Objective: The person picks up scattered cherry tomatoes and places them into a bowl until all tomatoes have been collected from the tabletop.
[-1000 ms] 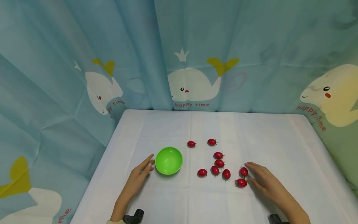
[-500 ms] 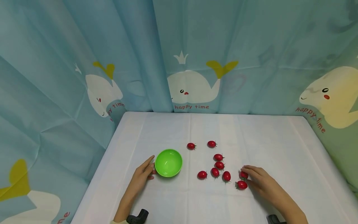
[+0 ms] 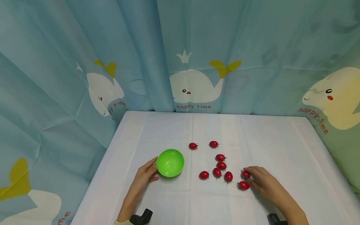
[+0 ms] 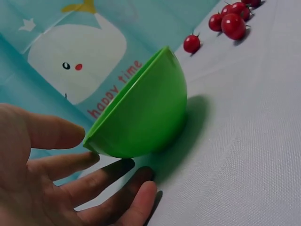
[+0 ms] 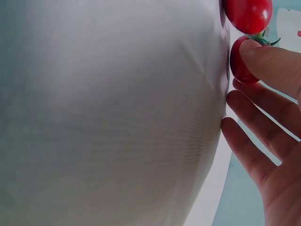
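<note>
A green bowl (image 3: 170,163) stands on the white cloth at my left. My left hand (image 3: 144,175) is at its near-left side, thumb tip (image 4: 75,136) at the rim and loosely bent fingers under the curved wall. Whether they press on it is hard to tell. To the right, my right hand (image 3: 262,181) holds a cherry tomato (image 3: 246,174) at table level. The thumb lies on the tomato in the right wrist view; the index finger is mostly hidden behind it. Another cherry tomato (image 3: 243,185) lies right beside the held one, nearer to me.
Several more cherry tomatoes (image 3: 221,165) with green stems lie loose between the bowl and my right hand. Two of them, a farther one (image 3: 213,144) and one near the bowl (image 3: 193,146), lie toward the back. A whale-print curtain (image 3: 197,87) hangs behind the table.
My right hand has closed its fingers around the cherry tomato it was reaching beside. My left hand has moved slightly right, closer against the bowl. The loose cherry tomatoes stay put.
</note>
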Tool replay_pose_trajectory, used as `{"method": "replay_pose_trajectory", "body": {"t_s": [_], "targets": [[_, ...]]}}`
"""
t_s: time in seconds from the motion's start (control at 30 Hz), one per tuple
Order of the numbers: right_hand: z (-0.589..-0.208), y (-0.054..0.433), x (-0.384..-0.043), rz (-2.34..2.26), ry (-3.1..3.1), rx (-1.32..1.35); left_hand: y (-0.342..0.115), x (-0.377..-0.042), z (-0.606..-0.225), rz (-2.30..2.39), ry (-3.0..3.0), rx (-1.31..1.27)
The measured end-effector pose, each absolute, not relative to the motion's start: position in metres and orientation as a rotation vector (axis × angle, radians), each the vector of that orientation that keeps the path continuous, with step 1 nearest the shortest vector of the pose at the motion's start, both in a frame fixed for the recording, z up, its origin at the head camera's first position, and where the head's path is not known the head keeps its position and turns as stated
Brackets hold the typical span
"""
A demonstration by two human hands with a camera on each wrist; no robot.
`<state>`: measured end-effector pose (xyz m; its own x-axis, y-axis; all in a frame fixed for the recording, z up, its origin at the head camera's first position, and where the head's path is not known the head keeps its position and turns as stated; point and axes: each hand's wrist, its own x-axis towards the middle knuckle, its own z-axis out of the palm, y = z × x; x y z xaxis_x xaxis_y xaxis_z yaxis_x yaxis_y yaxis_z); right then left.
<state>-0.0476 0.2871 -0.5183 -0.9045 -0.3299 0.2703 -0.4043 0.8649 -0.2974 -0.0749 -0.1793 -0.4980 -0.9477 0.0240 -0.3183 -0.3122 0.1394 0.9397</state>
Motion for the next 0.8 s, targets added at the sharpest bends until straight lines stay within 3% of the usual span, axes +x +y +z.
{"method": "replay_pose_trajectory", "body": {"t_s": [0.53,0.8], "targets": [[-0.505,0.27,-0.053,0.712,-2.892,0.369,-0.179,-0.076,-0.51,2.148,1.868,-0.173],[-0.502,0.246,-0.066,0.857,-2.827,0.428,-0.184,-0.078,-0.519,2.212,1.752,-0.073]]}}
